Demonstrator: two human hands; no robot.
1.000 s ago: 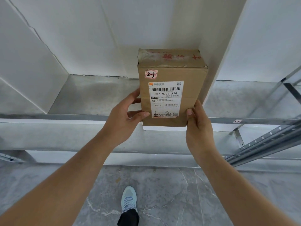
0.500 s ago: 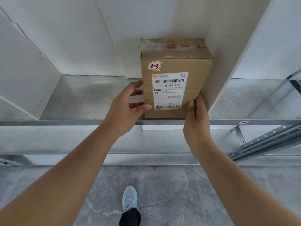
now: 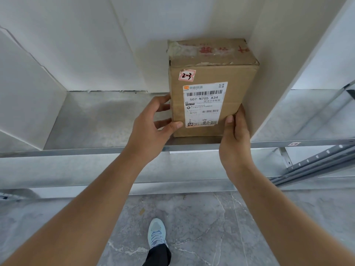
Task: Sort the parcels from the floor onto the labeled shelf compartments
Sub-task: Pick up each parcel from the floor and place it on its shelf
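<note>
A brown cardboard parcel (image 3: 211, 89) stands upright on the grey shelf floor (image 3: 99, 120), at the right end of the compartment, its right side close against the white divider panel (image 3: 269, 73). Its front face carries a white shipping label (image 3: 204, 104) with barcodes and the print "507-N705 A34", and above that label, toward the parcel's upper left corner, a small red-edged sticker (image 3: 186, 75) handwritten "2-3". The top face is sealed with wrinkled clear tape over red printed characters; the cardboard edges there look worn.

The left hand (image 3: 151, 129) holds the parcel's left side low down: the thumb lies across the front face beside the label's lower left corner, and the fingers curl round the left edge toward the back. The right hand (image 3: 235, 135) holds the lower right corner, thumb pressed on the front face just right of the label, fingers squeezed between the parcel and the divider panel.

Below the parcel runs the metal shelf rail (image 3: 76, 151); right of the divider it bears a small tag (image 3: 294, 144), too blurred to read. Lower still, a light blue sneaker (image 3: 156, 234) stands on the grey marbled floor (image 3: 211, 227).
</note>
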